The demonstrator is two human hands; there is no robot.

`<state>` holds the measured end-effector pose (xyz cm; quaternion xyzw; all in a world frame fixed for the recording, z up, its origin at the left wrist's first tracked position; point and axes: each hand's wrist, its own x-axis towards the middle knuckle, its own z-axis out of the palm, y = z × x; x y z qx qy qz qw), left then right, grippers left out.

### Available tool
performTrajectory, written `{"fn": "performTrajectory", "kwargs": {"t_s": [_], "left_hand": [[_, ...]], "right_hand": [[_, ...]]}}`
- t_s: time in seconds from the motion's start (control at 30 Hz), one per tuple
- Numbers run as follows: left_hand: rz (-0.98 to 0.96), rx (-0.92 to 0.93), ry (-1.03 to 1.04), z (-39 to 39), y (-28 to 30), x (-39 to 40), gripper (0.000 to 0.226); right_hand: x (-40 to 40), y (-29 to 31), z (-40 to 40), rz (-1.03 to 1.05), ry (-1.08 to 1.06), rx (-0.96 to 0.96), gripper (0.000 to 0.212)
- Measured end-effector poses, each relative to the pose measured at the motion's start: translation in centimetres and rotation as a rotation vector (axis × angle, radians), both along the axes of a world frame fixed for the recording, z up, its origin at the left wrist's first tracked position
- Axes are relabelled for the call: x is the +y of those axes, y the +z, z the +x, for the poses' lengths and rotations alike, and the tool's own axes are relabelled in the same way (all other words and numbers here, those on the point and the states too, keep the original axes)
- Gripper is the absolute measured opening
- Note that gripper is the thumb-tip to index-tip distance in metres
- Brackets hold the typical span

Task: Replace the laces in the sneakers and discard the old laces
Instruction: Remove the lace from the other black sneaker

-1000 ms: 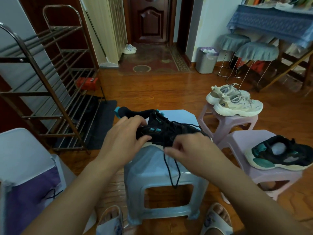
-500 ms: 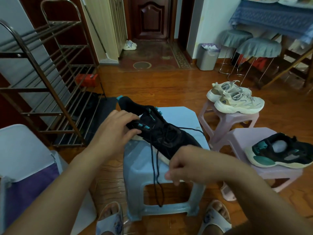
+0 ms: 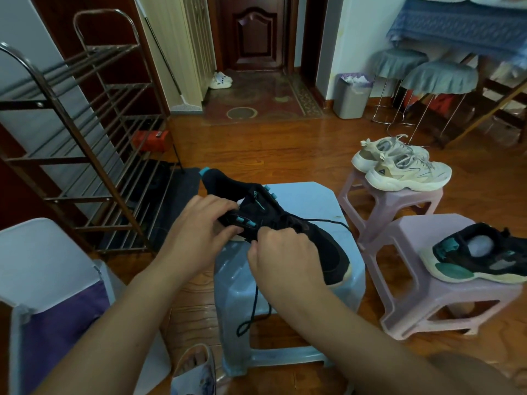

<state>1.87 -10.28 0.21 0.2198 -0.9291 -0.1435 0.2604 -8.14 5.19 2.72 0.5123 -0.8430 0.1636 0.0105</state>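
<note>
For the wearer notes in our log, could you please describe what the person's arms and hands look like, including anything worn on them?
Both forearms are bare right to the bottom edge of the picture, with no sleeve or cuff showing. The left hand and right hand wear no gloves, and no ring, watch, bracelet or marking shows on their upper sides. The nails that show look short and unpainted.
</note>
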Motion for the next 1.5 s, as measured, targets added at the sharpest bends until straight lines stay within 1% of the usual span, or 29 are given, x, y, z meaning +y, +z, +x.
{"fn": "performTrajectory", "kwargs": {"t_s": [0.03,0.1,0.13,0.17,0.2,0.23,0.3,0.33,0.37,0.43,0.47,0.5,0.6,0.73,0.83,0.87,0.9,0.97,1.0,1.07,1.1,1.23,1.3,1.33,1.37,1.4,1.43,1.47,1.5], "left_hand": [[0.003,0.0,0.003,0.0,0.0,0.0,0.032],[0.017,0.002,0.014,0.0,-0.1,0.0,0.032],[0.019,0.002,0.017,-0.1,-0.1,0.0,0.033],[0.016,0.002,0.017,-0.1,-0.2,0.0,0.034],[0.012,0.001,0.016,-0.2,-0.2,0.0,0.035],[0.009,-0.001,0.017,-0.2,-0.2,0.1,0.037],[0.013,-0.006,0.029,-0.2,-0.2,0.4,0.038],[0.019,-0.006,0.036,-0.1,-0.2,0.5,0.038],[0.027,-0.005,0.039,-0.1,-0.2,0.7,0.038],[0.039,-0.002,0.038,-0.1,-0.1,0.8,0.037],[0.046,-0.003,0.038,-0.2,-0.1,0.7,0.036],[0.051,-0.01,0.041,-0.2,-0.1,0.7,0.036],[0.044,-0.054,0.055,0.0,0.1,0.5,0.033],[0.019,-0.088,0.045,0.0,0.5,0.2,0.021],[0.016,-0.088,0.042,-0.3,0.5,0.3,0.019],[0.026,-0.082,0.041,-0.3,0.5,0.4,0.019],[0.037,-0.074,0.035,-0.3,0.5,0.3,0.018],[0.048,-0.058,0.012,-0.2,0.3,0.2,0.016],[0.051,-0.053,0.004,-0.1,0.2,0.2,0.016],[0.049,-0.047,-0.003,-0.1,0.1,0.2,0.017],[0.047,-0.045,-0.004,-0.1,0.1,0.2,0.017],[0.05,-0.041,-0.009,-0.2,0.1,0.2,0.02],[0.053,-0.036,-0.013,-0.1,0.0,0.1,0.022],[0.062,-0.035,-0.012,0.0,0.1,0.0,0.022],[0.071,-0.037,-0.013,0.0,0.1,0.0,0.023],[0.075,-0.039,-0.015,0.1,0.1,-0.1,0.023],[0.073,-0.043,-0.017,0.1,0.1,-0.1,0.022],[0.066,-0.047,-0.017,0.1,0.1,-0.1,0.021],[0.055,-0.051,-0.017,0.0,0.2,-0.1,0.02]], "right_hand": [[0.3,-0.1,-0.1,0.031,0.054,-0.064,0.025],[1.3,-0.1,0.0,0.182,0.196,-0.249,0.035],[1.9,0.3,-0.1,0.28,0.237,-0.354,0.041],[2.4,0.7,-0.5,0.316,0.223,-0.43,0.046],[2.5,1.1,-1.2,0.271,0.156,-0.449,0.048],[2.4,1.4,-2.2,0.155,0.059,-0.377,0.046],[1.8,1.6,-4.4,-0.074,-0.1,-0.081,0.039],[1.3,1.7,-5.1,-0.129,-0.138,-0.025,0.037],[0.8,1.7,-5.8,-0.111,-0.167,-0.078,0.039],[-0.3,1.6,-6.8,-0.009,-0.212,-0.369,0.044],[-0.7,1.6,-7.2,0.031,-0.221,-0.479,0.044],[-1.1,1.6,-7.6,0.054,-0.216,-0.541,0.04],[-1.5,1.9,-8.5,0.083,-0.227,-0.605,0.03],[0.8,2.5,-9.8,0.133,-0.294,-0.577,0.028],[3.2,2.8,-10.6,0.206,-0.288,-0.681,0.023],[3.7,2.8,-10.7,0.233,-0.264,-0.685,0.023],[3.9,2.7,-10.8,0.217,-0.246,-0.674,0.024],[3.6,2.3,-10.8,0.095,-0.224,-0.658,0.028],[3.1,2.1,-10.7,0.043,-0.21,-0.644,0.035],[1.8,1.5,-10.4,0.001,-0.19,-0.605,0.044],[1.2,1.3,-10.2,-0.021,-0.181,-0.58,0.042],[-0.6,0.4,-9.7,-0.074,-0.079,-0.463,0.017],[-0.8,0.4,-9.7,-0.097,-0.031,-0.35,0.012],[-0.6,0.5,-10.0,-0.1,-0.042,-0.294,0.011],[-0.4,0.4,-11.1,-0.096,-0.106,-0.261,0.012],[0.0,0.3,-12.8,-0.074,-0.214,-0.272,0.014],[0.6,0.2,-14.6,-0.027,-0.349,-0.33,0.018],[1.5,-0.1,-16.3,0.06,-0.472,-0.401,0.024],[2.4,-0.3,-17.2,0.203,-0.544,-0.461,0.031]]}}
